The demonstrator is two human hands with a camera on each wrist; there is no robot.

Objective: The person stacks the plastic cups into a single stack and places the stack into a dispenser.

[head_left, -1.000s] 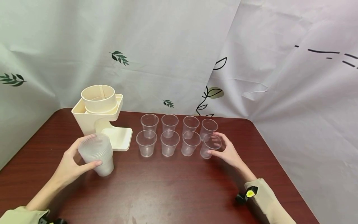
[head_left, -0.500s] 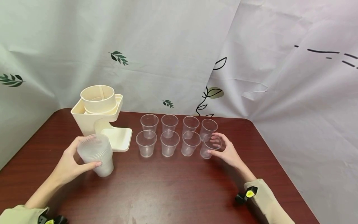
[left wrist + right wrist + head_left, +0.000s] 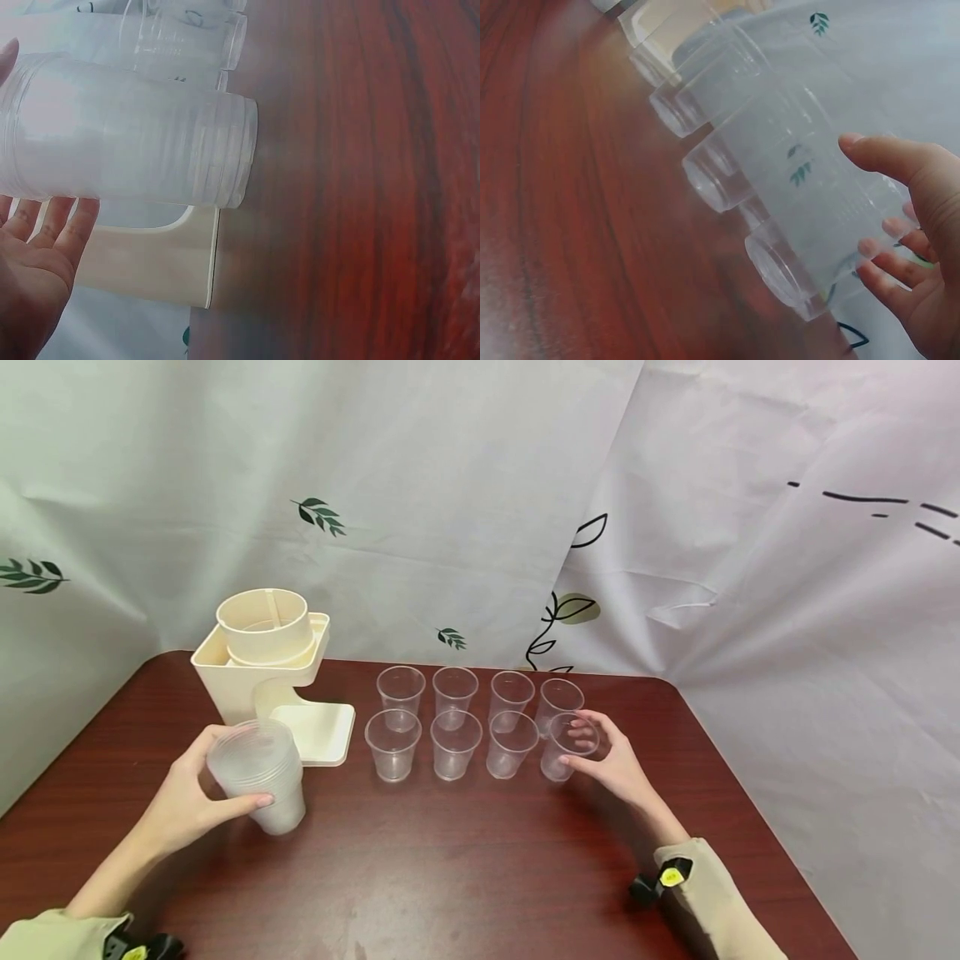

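My left hand (image 3: 180, 802) grips a stack of nested clear plastic cups (image 3: 273, 777), thumb in front and fingers behind; the stack (image 3: 135, 135) is upright at the table's left. My right hand (image 3: 618, 768) holds the front-right clear cup (image 3: 558, 767) near its rim, thumb on the near side and fingers on the far side. In the right wrist view the fingers (image 3: 889, 277) lie along that cup (image 3: 780, 262). Several single cups stand upright in two rows, among them a front-left cup (image 3: 393, 758) and a back-left cup (image 3: 401, 689).
A cream-coloured stand (image 3: 247, 681) with a round holder (image 3: 266, 631) on top and a flat base plate (image 3: 318, 731) is behind the stack, at the back left. The dark red table (image 3: 450, 877) meets a pale cloth backdrop (image 3: 450, 510) with leaf prints.
My right hand and the front-right cup have shifted slightly back and to the right. The left hand and its stack have hardly moved.
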